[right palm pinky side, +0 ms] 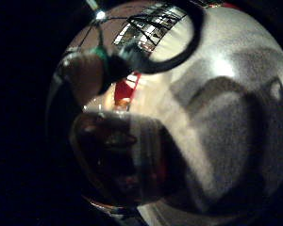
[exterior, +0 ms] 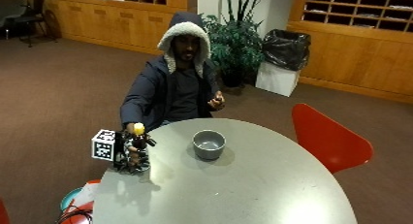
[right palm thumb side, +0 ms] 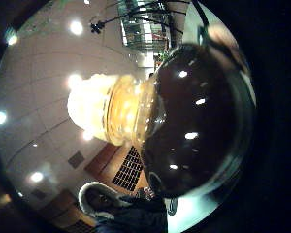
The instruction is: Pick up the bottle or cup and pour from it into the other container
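Only outside: bowl (exterior: 209, 144) beside gripped bottle (exterior: 136, 145).

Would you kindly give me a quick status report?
Gloved right hand grips dark yellow-capped bottle, upright at table edge. Grey bowl apart, unfilled. Nothing between.

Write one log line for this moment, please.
right hand: grips bottle | bottle: upright, yellow cap, dark liquid, at table edge | bowl: on table, apart from bottle | pour: not started
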`<state>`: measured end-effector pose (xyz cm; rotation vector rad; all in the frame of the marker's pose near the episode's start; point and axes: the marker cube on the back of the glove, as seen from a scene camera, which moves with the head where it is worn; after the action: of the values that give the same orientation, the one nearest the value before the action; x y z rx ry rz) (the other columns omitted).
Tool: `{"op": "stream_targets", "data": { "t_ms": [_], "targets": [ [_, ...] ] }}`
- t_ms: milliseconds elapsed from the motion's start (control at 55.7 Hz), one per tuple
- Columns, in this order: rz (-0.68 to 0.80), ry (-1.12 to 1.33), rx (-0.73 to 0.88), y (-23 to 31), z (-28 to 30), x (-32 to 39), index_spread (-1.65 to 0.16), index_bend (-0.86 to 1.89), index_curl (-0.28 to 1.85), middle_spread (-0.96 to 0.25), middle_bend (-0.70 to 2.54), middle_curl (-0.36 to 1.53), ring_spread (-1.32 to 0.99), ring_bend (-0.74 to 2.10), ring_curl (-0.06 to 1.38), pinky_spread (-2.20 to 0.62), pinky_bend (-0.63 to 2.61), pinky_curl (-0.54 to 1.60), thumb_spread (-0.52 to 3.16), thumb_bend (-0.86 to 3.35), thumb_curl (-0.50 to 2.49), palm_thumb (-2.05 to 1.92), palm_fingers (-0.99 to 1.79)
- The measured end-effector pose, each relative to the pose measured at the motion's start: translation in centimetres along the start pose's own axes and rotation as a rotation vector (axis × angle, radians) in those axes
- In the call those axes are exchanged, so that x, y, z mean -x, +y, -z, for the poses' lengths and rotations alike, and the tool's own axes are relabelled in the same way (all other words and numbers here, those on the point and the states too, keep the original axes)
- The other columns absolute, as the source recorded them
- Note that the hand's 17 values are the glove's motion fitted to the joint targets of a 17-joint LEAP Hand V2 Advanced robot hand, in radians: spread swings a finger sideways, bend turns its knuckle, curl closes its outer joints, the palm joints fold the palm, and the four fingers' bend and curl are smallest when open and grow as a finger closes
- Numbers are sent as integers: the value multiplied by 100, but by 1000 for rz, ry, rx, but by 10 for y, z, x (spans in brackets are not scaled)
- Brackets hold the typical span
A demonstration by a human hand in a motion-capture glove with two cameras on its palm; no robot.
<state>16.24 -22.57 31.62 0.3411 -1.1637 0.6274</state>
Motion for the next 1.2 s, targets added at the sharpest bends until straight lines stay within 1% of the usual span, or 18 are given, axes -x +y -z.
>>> {"op": "stream_targets", "data": {
  "t_ms": [54,72,126,198,377,575,647,772,862,880,934,952,1006,1078,1113,1167,1203],
  "targets": [
    [23,22,-22,3,0,-4,-29,17,32,-16,24,33,-1,48,25,31,19,31,75,6,44,82,96],
    [30,32,-28,3,0,-4,-28,18,33,-17,28,34,-3,50,27,30,18,31,73,8,46,88,107],
    [44,53,-46,1,0,-2,-28,19,35,-19,31,37,-8,54,30,22,19,31,62,7,49,93,121],
    [69,63,-69,0,-1,0,-27,21,39,-21,35,40,-13,57,34,14,20,33,50,4,53,97,129],
    [114,107,-95,8,6,2,-26,28,45,-23,41,45,-17,59,38,-1,25,36,31,-2,61,102,135],
    [141,144,-90,14,13,5,-26,32,49,-24,46,49,-18,62,41,-7,29,37,19,-3,67,102,135],
    [129,135,-83,14,13,19,-25,33,50,-25,47,49,-19,63,42,-8,30,38,17,-3,68,102,135],
    [213,163,-83,20,11,58,-25,33,51,-25,48,50,-19,64,42,-9,32,38,14,-3,71,101,134],
    [284,259,-40,23,5,93,-25,33,52,-25,48,51,-19,64,43,-9,32,38,13,-3,72,101,134],
    [313,292,-5,25,5,100,-25,33,52,-25,48,51,-19,64,43,-9,32,38,13,-3,72,101,134],
    [431,420,184,37,8,116,-25,33,52,-25,48,51,-19,65,43,-9,33,38,12,-3,73,101,134],
    [448,463,214,39,7,122,-25,33,52,-25,48,51,-19,65,43,-9,33,38,12,-3,73,101,134],
    [451,594,178,41,-4,144,-25,33,53,-24,49,51,-19,64,43,-9,33,39,12,-3,74,101,133],
    [498,758,38,30,-27,168,-25,33,53,-24,49,51,-19,64,43,-9,34,39,11,-3,74,100,133],
    [489,848,35,31,-36,178,-25,33,53,-24,49,52,-19,64,43,-9,34,39,11,-3,75,101,132],
    [411,970,70,41,-47,189,-25,32,53,-24,49,52,-18,64,43,-8,34,39,11,-3,75,101,132],
    [464,1019,51,38,-57,193,-25,32,53,-23,49,52,-18,64,43,-8,34,39,11,-3,75,101,131]
  ]
}}
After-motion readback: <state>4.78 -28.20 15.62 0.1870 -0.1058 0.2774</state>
